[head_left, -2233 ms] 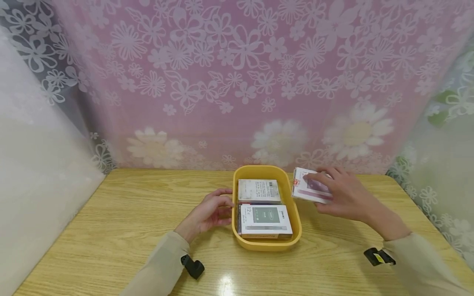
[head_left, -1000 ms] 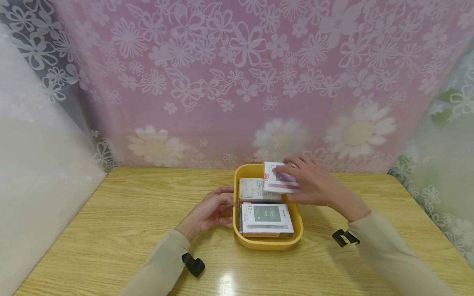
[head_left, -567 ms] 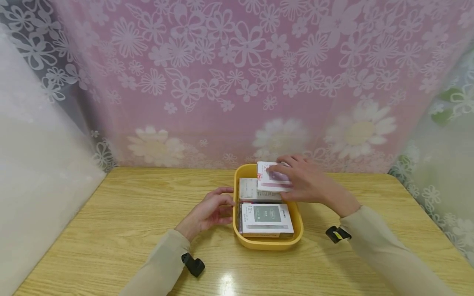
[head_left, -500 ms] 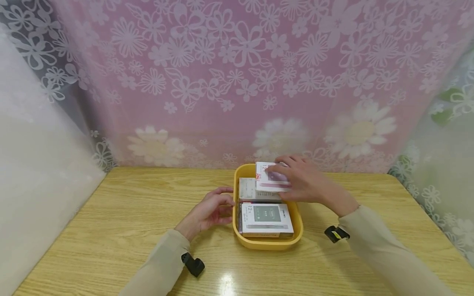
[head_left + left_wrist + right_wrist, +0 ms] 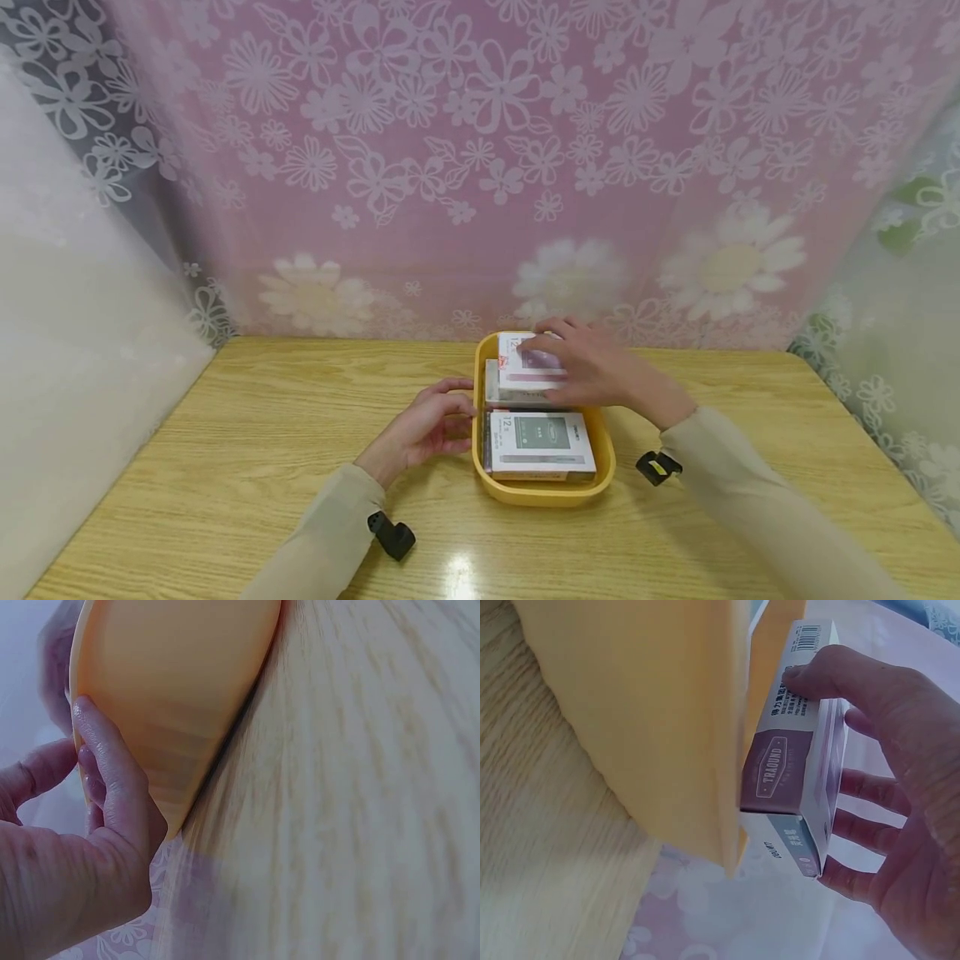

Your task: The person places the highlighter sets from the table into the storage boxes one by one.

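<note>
My right hand (image 5: pixel 596 367) grips a white and purple pen box (image 5: pixel 532 377), thumb on one face and fingers on the opposite side. In the right wrist view the pen box (image 5: pixel 784 761) is tilted beside the basket's rim, its "TRAOUND" label facing out. In the head view it lies over a pale box (image 5: pixel 492 385) in the far half of the yellow basket (image 5: pixel 543 498); whether they touch cannot be told. A white and green pen box (image 5: pixel 542 446) lies in the near half. My left hand (image 5: pixel 423 429) touches the basket's left outer wall with thumb and forefinger.
The basket stands on a wood-grain table (image 5: pixel 300 433) near its back edge. Behind hangs a pink flowered curtain (image 5: pixel 450 208), with pale sheets on the left and right sides. A dark device (image 5: pixel 392 536) is strapped at the left wrist.
The right hand has carried the purple pen box leftward from beside the basket to over its far half, and slightly lower in the last half second. The left hand stays put.
</note>
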`<state>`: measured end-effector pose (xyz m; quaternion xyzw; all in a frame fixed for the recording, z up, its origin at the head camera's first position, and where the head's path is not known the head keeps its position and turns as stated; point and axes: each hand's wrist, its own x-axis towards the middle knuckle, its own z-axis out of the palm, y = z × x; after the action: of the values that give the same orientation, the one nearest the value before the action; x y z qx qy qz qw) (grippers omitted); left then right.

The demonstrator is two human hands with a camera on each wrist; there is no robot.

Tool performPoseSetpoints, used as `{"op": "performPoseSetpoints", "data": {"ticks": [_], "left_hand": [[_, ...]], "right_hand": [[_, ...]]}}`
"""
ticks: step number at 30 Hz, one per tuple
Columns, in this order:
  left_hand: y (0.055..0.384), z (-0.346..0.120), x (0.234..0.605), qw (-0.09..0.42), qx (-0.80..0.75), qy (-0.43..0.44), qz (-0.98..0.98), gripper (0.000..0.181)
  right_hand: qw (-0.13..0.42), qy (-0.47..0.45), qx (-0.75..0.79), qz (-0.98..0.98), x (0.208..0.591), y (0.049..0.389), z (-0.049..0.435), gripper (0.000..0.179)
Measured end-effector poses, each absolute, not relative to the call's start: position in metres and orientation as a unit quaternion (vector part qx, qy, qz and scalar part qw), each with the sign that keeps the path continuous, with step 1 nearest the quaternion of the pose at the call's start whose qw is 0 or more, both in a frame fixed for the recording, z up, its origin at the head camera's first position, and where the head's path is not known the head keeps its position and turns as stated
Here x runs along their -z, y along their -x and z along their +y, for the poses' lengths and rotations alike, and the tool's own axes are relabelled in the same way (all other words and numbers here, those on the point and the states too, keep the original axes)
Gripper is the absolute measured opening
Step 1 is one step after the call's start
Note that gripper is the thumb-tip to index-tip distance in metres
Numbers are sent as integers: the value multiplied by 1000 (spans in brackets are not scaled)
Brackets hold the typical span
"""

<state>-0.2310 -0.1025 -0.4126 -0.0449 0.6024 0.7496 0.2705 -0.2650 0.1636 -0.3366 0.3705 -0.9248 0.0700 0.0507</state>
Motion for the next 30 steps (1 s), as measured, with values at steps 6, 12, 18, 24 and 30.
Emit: {"op": "performPoseSetpoints", "data": {"ticks": [6,12,18,24,30], "left_hand": [[231,-102,412,268,-749,48,605,54],[231,-102,412,270,-748,48,605,55],[231,-102,414,270,-746,47,607,56],[232,-101,414,269,-747,48,606,56],[233,-102,415,267,-746,50,608,54]], "right_hand": [[1,-362,-86,-928,345,274,154,64],[-25,-358,-104,-928,353,278,152,63],[-41,-355,-107,-928,360,282,154,60],[-59,-358,-130,-923,365,284,155,61],[-56,-366,-122,-921,366,285,154,61]]}}
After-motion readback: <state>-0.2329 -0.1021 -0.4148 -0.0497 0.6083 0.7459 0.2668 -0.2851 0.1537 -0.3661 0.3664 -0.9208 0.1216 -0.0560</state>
